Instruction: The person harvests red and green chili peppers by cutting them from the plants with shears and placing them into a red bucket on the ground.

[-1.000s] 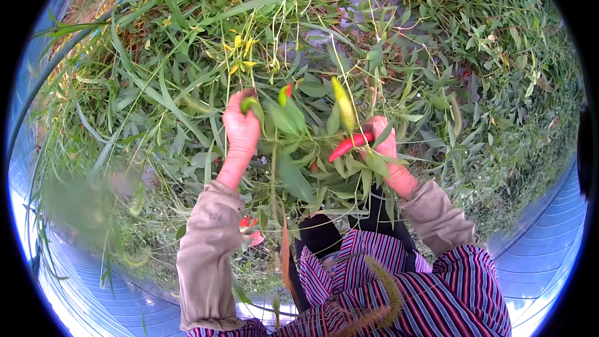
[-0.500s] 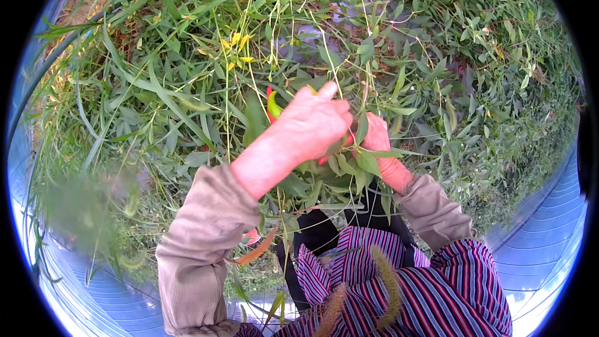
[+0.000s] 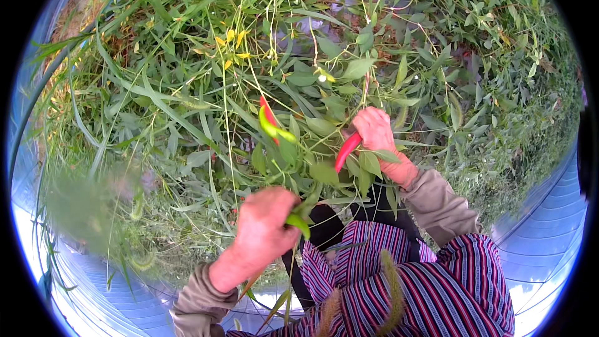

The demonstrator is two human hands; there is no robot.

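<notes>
My right hand [image 3: 377,132] is closed at the upper end of a red chili pepper [image 3: 347,151], which points down and left among green leaves. Lower and to the left is my left hand [image 3: 265,228], blurred, with its fingers curled. A bright green piece [image 3: 299,224] sticks out from those fingers; whether it is a pepper or a leaf I cannot tell. Between and above the hands, a curved green chili pepper [image 3: 272,127] hangs across another red chili pepper [image 3: 266,110]. Leafy pepper stems [image 3: 324,126] surround them.
Long grass blades [image 3: 156,97] and small yellow leaves [image 3: 232,42] stand at the left. Dense foliage [image 3: 499,87] fills the right. Fuzzy grass heads [image 3: 392,293] rise before my striped garment [image 3: 430,281]. Blue-white sheeting [image 3: 543,224] curves along both sides.
My left hand has moved down and left, away from the stems, with a green piece in its fingers. My right hand stays nearly in place; the red chili pepper beside it is now exposed.
</notes>
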